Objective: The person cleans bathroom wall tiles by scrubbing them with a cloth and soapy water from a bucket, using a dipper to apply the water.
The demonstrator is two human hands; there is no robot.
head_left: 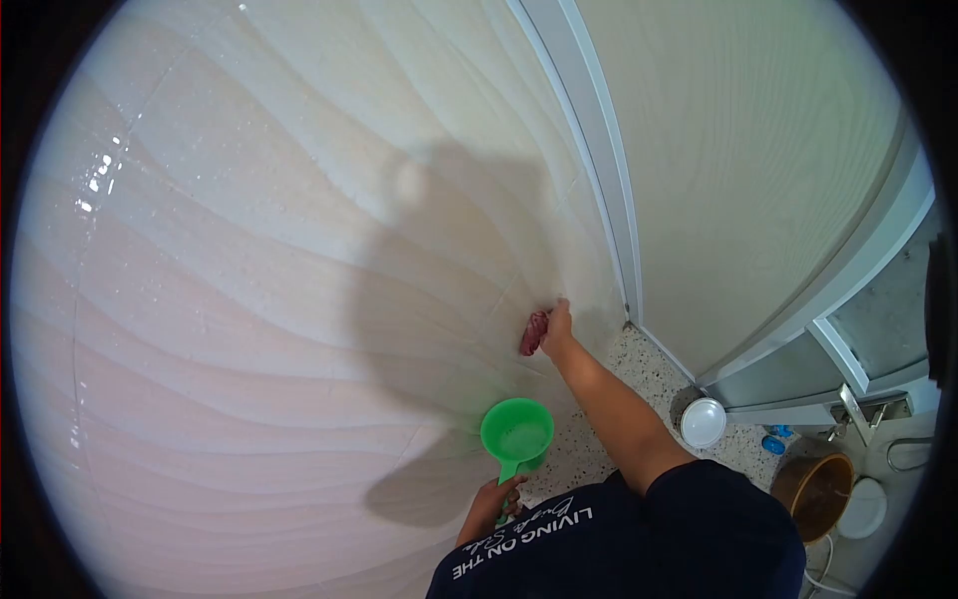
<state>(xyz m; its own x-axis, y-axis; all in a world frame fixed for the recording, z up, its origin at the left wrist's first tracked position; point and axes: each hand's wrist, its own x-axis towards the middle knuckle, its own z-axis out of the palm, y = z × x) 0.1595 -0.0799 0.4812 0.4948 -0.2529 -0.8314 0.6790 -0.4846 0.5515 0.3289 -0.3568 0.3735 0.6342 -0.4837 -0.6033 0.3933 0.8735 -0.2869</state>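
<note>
My right hand (pixel 557 324) is stretched out low on the glossy wavy-patterned wall tiles (pixel 249 299), pressing a dark red scrubbing cloth (pixel 533 332) against them, close to the door frame corner. My left hand (pixel 496 499) holds the handle of a green plastic water dipper (pixel 517 431), whose round bowl points up and sits close to the wall below the cloth. My dark shirt with white lettering fills the bottom of the view.
A white-framed door (pixel 699 180) stands to the right of the wall. On the speckled floor (pixel 649 374) lie a white round lid (pixel 704 422), a brown bucket (pixel 813 489) and small blue items (pixel 775 440). Water droplets shine on the upper left tiles.
</note>
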